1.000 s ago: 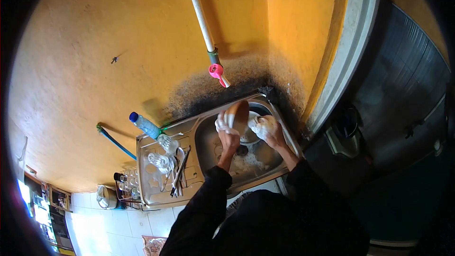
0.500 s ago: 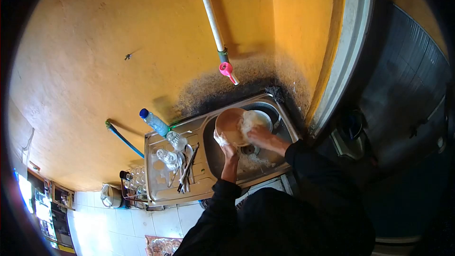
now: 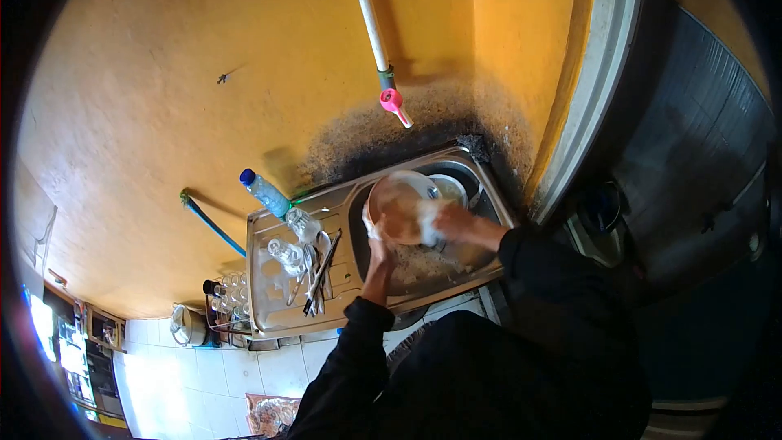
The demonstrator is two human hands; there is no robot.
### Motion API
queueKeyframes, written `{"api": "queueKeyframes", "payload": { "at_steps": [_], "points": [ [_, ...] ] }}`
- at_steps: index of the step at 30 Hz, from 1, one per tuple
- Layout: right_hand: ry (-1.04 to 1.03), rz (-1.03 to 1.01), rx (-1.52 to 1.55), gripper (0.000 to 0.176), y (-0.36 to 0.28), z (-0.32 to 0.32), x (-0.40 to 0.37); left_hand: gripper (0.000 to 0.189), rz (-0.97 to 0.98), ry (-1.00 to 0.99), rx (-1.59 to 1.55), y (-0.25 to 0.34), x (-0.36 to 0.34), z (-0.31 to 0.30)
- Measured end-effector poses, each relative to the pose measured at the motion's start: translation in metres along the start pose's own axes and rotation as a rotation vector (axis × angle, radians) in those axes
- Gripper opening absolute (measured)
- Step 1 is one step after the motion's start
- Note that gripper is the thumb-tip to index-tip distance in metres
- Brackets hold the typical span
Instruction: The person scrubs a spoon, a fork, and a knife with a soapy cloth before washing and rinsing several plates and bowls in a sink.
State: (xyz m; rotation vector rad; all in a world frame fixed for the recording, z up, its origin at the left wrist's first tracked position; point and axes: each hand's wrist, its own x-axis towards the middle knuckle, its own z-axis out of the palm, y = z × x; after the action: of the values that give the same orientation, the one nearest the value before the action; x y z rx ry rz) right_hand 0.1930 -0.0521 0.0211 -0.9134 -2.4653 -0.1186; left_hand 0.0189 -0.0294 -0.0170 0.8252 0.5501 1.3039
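Observation:
Over the sink basin (image 3: 481, 257), my left hand (image 3: 378, 246) grips the near left rim of a round brownish bowl (image 3: 394, 205), tilted with its inside facing up. Soap suds cover part of those fingers. My right hand (image 3: 456, 224) is closed on a white, foamy wad (image 3: 428, 223) pressed against the bowl's right side. Foam and motion blur hide what the wad is made of. Behind the bowl, a white round dish (image 3: 450, 187) sits in the basin. Suds lie on the basin floor below the hands.
On the drainboard left of the basin are two clear glass vessels (image 3: 287, 254), several spoons and other cutlery (image 3: 323, 273), and a blue-capped bottle (image 3: 265, 193). A pink-handled tap (image 3: 393, 101) hangs above. A rack of glasses (image 3: 230, 301) stands lower left.
The right hand with the foamy wad has moved slightly right and down across the bowl. The bowl has shifted a little left and its tilt has changed. The camera view has moved slightly.

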Motion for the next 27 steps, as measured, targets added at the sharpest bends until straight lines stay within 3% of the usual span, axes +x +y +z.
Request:
{"api": "queueKeyframes", "payload": {
  "at_steps": [1, 2, 4, 5, 6, 8, 9, 10, 12, 13, 14, 15, 16, 18, 19, 20, 22, 23, 24, 26, 27],
  "points": [
    [-0.209, 0.114, 0.057, 0.008, 0.037, 0.031, -0.017, 0.042, -0.049, 0.040, 0.017, 0.025, -0.009, 0.020],
    [-0.215, 0.107, 0.053, 0.008, 0.028, 0.026, -0.010, 0.042, -0.043, 0.043, 0.009, 0.009, -0.003, 0.012],
    [-0.184, 0.073, -0.170, 0.009, -0.010, 0.021, 0.011, 0.036, 0.280, 0.120, 0.069, -0.028, 0.013, 0.003],
    [-0.099, 0.147, -0.093, 0.010, -0.033, 0.011, 0.018, 0.036, 0.054, 0.208, -0.021, -0.037, 0.014, 0.002],
    [-0.047, 0.157, -0.082, 0.010, -0.033, 0.014, 0.019, 0.039, 0.052, 0.161, -0.143, -0.033, 0.013, 0.005],
    [0.059, -0.121, 0.080, 0.010, -0.007, 0.004, 0.012, 0.043, 0.063, 0.102, 0.031, -0.017, 0.005, -0.004],
    [-0.264, 0.022, 0.133, 0.010, 0.014, 0.007, 0.002, 0.046, 0.060, 0.036, 0.028, 0.020, -0.011, 0.021],
    [-0.283, 0.014, 0.129, 0.010, 0.016, 0.013, 0.000, 0.050, 0.028, 0.047, -0.031, 0.043, -0.023, 0.038],
    [-0.068, -0.070, -0.249, 0.010, 0.007, 0.028, 0.007, 0.040, 0.150, 0.127, -0.065, -0.010, 0.006, 0.007],
    [0.072, -0.129, -0.284, 0.012, -0.029, 0.000, 0.021, 0.038, 0.095, 0.185, 0.007, -0.023, 0.012, 0.006],
    [-0.137, 0.191, -0.185, 0.011, -0.035, 0.016, 0.023, 0.037, 0.036, 0.246, 0.077, -0.033, 0.015, 0.006],
    [-0.066, 0.061, -0.116, 0.010, -0.020, 0.017, 0.024, 0.039, 0.019, 0.206, -0.114, -0.040, 0.016, 0.002],
    [0.000, -0.056, -0.030, 0.010, -0.008, 0.020, 0.019, 0.041, 0.212, 0.170, 0.083, -0.017, -0.002, 0.018],
    [-0.143, 0.038, 0.239, 0.014, 0.028, 0.019, 0.003, 0.043, 0.106, 0.004, 0.032, 0.022, -0.010, 0.020],
    [0.024, -0.091, -0.025, 0.015, 0.030, 0.016, 0.003, 0.040, 0.147, 0.058, -0.012, 0.023, -0.009, 0.027],
    [0.015, -0.104, -0.023, 0.015, 0.018, 0.015, 0.011, 0.036, 0.140, 0.098, -0.084, -0.024, 0.017, -0.012],
    [-0.399, 0.246, -0.109, 0.015, -0.021, 0.018, 0.029, 0.034, 0.111, 0.254, -0.038, -0.044, 0.020, 0.002],
    [-0.242, 0.226, -0.136, 0.015, -0.020, 0.027, 0.026, 0.034, -0.002, 0.224, -0.155, -0.029, 0.012, 0.018],
    [-0.251, 0.214, -0.134, 0.015, -0.011, 0.022, 0.024, 0.034, 0.004, 0.235, -0.164, -0.032, 0.015, 0.005],
    [-0.211, -0.057, 0.104, 0.012, 0.011, 0.006, 0.018, 0.033, 0.207, 0.024, 0.098, -0.036, 0.023, -0.028],
    [-0.213, -0.055, 0.103, 0.012, 0.009, 0.007, 0.017, 0.035, 0.285, 0.169, -0.032, -0.009, 0.015, 0.000]
  ]
}}
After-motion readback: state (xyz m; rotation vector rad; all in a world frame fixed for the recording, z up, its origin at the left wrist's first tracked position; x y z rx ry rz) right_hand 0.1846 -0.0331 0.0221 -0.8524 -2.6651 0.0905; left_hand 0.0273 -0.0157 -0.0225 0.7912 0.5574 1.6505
